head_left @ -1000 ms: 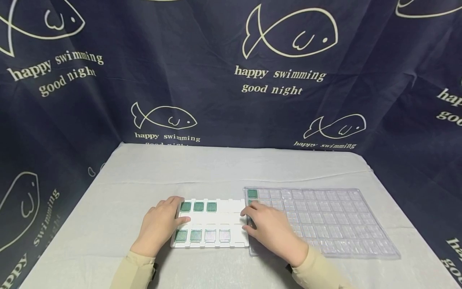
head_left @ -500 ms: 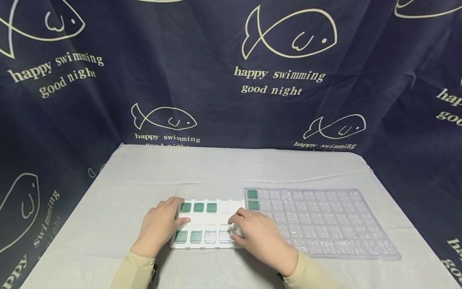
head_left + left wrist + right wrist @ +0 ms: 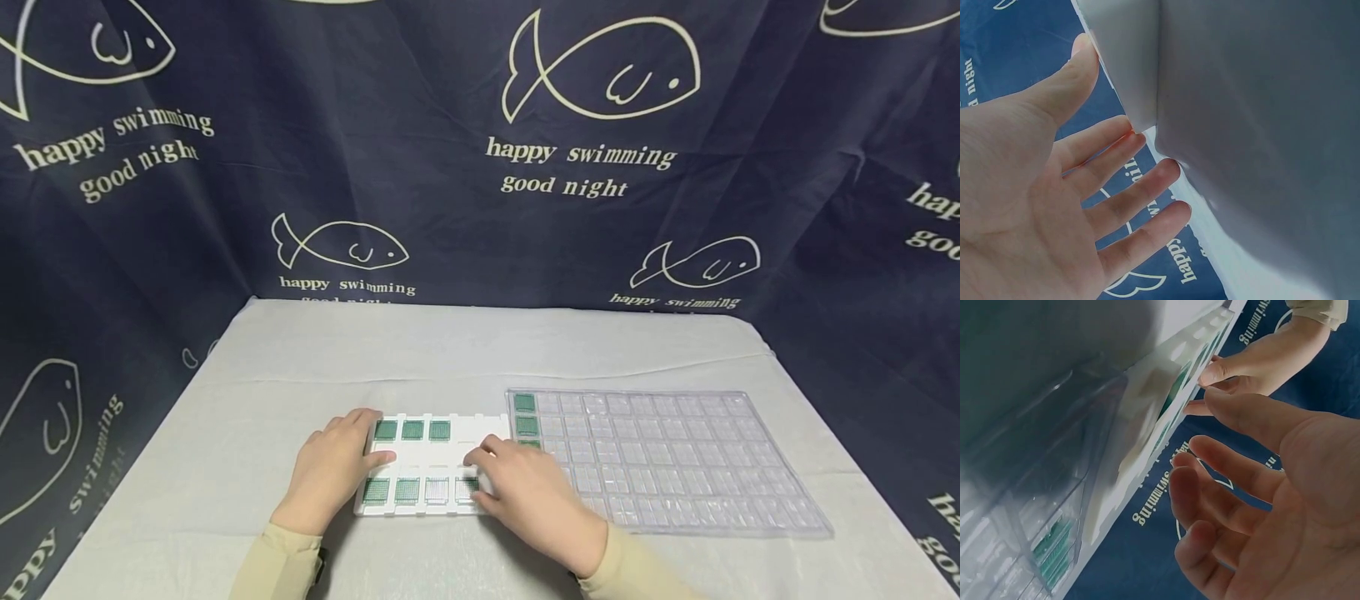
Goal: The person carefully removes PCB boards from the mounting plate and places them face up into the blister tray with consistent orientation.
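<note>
A white tray point(image 3: 423, 455) holds small green circuit boards: three in its back row point(image 3: 412, 430) and several along the front. In the head view my left hand point(image 3: 327, 467) rests on its left end, thumb on top. The left wrist view shows those fingers point(image 3: 1141, 194) straight and spread against the edge. Over the tray's right part hovers my right hand point(image 3: 534, 498), thumb and fingertips by the rightmost front circuit board point(image 3: 466, 486), partly covering it. From the right wrist, its fingers point(image 3: 1229, 481) look loosely bent, a gap between thumb and forefinger, nothing seen held.
Right of the white tray lies a clear plastic tray point(image 3: 637, 392) with many compartments. Green circuit boards point(image 3: 527, 426) sit in its leftmost column, the lower part hidden by my right hand. A white cloth point(image 3: 375, 350) covers the table; a dark blue curtain point(image 3: 450, 167) hangs behind.
My right hand has moved left from the clear tray's edge to the front-row circuit boards, uncovering more boards in the clear tray's left column. The left hand has stayed put.
</note>
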Demonstrator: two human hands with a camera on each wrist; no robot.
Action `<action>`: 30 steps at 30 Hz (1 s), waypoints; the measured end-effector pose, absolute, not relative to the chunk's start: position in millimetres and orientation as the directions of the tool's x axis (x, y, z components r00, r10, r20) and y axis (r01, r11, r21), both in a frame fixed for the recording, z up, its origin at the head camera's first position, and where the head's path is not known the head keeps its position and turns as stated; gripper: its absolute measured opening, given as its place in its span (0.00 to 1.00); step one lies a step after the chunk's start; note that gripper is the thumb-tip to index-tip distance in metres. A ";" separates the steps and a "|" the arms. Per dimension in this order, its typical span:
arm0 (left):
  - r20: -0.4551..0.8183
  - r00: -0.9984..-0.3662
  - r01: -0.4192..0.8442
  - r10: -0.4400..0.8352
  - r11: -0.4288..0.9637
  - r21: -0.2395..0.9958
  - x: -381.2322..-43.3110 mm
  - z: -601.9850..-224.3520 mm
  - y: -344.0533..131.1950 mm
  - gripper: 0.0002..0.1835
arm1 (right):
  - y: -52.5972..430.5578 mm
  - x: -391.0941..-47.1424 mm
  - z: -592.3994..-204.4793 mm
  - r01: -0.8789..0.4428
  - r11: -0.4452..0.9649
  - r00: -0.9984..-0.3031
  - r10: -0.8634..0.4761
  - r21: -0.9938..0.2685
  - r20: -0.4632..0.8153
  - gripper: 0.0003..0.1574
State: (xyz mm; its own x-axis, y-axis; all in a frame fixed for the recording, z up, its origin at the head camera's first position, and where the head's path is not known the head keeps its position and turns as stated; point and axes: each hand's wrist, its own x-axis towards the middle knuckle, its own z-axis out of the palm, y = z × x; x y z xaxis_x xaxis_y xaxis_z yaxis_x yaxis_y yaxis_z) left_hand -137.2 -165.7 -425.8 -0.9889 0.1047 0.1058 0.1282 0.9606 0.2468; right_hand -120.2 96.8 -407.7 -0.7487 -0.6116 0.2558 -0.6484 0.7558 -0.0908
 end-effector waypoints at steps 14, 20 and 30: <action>0.113 -0.988 0.130 0.105 0.962 0.242 -135.7 -425.1 -165.6 0.33 | 90.9 -116.9 -413.3 -0.669 0.740 -0.736 -0.647 -0.070 0.201 0.22; 0.106 -0.989 0.126 0.103 0.961 0.245 -136.3 -424.4 -165.4 0.34 | 90.0 -118.5 -416.1 -0.671 0.737 -0.734 -0.649 -0.074 0.200 0.21; 0.107 -0.989 0.127 0.104 0.962 0.243 -136.2 -423.9 -165.8 0.34 | 87.9 -119.7 -417.5 -0.675 0.736 -0.729 -0.653 -0.056 0.207 0.20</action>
State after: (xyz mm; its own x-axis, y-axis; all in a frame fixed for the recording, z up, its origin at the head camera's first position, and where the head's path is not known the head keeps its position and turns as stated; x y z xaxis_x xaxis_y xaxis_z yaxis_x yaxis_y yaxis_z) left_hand -136.2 -165.8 -423.9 -0.9888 0.1038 0.1072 0.1273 0.9615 0.2435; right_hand -119.7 87.9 -417.5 -0.7285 -0.6530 0.2069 -0.6752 0.7355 -0.0562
